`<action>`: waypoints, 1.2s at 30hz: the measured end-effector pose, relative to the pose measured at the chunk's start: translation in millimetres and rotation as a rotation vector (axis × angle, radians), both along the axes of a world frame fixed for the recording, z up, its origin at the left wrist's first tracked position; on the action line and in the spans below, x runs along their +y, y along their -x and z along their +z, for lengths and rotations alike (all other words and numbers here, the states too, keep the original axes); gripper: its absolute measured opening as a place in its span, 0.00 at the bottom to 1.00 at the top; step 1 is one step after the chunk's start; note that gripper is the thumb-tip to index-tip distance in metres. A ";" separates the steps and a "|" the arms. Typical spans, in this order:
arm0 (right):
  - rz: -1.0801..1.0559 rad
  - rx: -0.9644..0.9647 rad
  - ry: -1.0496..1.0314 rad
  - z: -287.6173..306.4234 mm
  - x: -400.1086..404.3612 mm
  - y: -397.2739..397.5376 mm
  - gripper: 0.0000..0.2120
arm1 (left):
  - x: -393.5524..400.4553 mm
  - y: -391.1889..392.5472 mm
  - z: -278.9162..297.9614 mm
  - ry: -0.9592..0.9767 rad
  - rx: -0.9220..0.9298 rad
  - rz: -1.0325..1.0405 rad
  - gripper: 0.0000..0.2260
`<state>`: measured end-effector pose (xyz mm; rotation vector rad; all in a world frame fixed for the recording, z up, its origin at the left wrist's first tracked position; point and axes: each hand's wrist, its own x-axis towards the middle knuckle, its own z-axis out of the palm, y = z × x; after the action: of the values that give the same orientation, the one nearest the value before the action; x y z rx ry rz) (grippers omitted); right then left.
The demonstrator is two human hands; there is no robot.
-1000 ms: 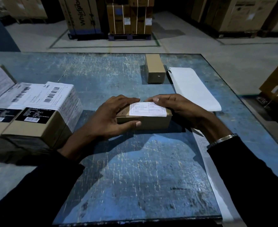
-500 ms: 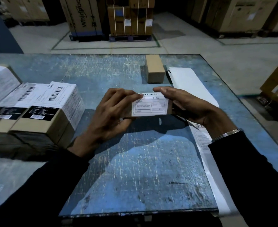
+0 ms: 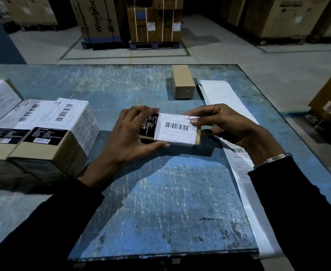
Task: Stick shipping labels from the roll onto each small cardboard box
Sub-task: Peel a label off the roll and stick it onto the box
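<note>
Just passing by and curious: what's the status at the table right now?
Both hands, left and right, grip one small brown cardboard box, white barcode label on. One unlabelled brown box waits. Nothing blocking.

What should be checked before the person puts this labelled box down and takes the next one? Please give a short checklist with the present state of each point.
1. Box held firmly: the left hand and the right hand both grip the small box, lifted off the table. Ok.
2. Label on box: the white label covers the face and wraps over the edge. Ok.
3. Label edges pressed flat: cannot tell.
4. Next box within reach: an unlabelled box stands at the far side. Ok.
5. More labels ready: the label strip lies beside the right hand. Ok.
6. Labelled boxes stand at the left. Ok.
</note>
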<state>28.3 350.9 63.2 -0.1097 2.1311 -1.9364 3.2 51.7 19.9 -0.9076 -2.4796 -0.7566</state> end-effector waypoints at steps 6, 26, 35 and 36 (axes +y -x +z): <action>0.023 0.041 -0.198 0.5 -7.3 -2.4 0.20 | -0.5 -1.8 0.8 -0.007 -0.056 0.039 0.41; 0.281 0.114 -0.623 2.5 -11.6 -10.8 0.39 | -9.6 -6.4 8.4 0.198 -0.068 0.101 0.41; 0.380 -0.029 -0.308 5.8 -8.7 -13.6 0.14 | 3.8 -37.2 4.4 -0.296 -0.307 0.145 0.24; 0.398 -0.028 -0.301 3.8 -8.1 -13.4 0.14 | 10.4 -44.0 6.5 -0.291 -0.341 0.182 0.26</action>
<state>41.7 342.8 67.0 -0.4101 2.1548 -1.3758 47.3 62.1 26.4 -0.4724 -2.5912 -1.2535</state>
